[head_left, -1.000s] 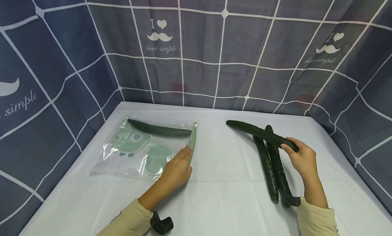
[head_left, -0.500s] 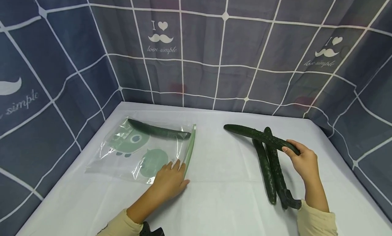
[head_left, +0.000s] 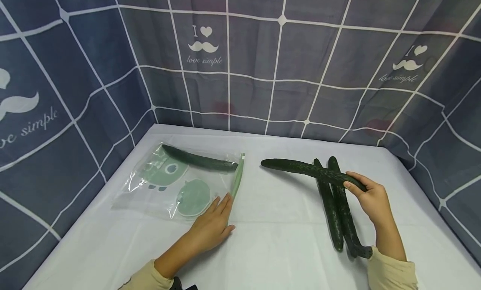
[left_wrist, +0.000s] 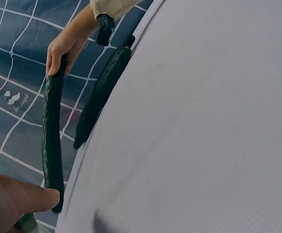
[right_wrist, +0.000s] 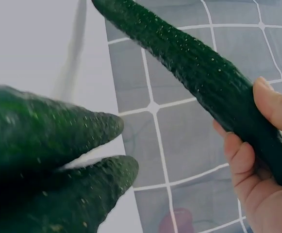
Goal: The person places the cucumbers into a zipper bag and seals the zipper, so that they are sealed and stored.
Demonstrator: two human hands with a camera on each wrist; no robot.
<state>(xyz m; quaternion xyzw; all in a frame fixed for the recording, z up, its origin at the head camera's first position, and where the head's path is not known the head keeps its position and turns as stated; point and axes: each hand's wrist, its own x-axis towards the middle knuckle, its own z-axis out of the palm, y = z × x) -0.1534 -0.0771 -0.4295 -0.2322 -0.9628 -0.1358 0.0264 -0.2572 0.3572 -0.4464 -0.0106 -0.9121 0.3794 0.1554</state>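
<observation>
Gripping a long, bumpy, dark-green cucumber (head_left: 297, 166) with the right hand (head_left: 372, 200) over two similar cucumbers (head_left: 331, 214) at right, resting the straight-fingered left hand (head_left: 211, 224) on a clear, green-edged plastic bag (head_left: 169, 194) at left, seemingly mid-bagging, probably needing it opened next.

Head view: bright, even light, soft shadows on the white cloth-covered worktop (head_left: 270, 244); white glare streaks on the clear plastic bag with green prints (head_left: 179, 183); grid on the grey-blue curtain (head_left: 248, 93) stretches toward the edges. Left wrist: dimmer, flat, blurred dark smudge (left_wrist: 100, 223) at bottom. Right wrist: specular specks on the bumpy dark-green cucumbers (right_wrist: 43, 131), closest parts soft.
</observation>
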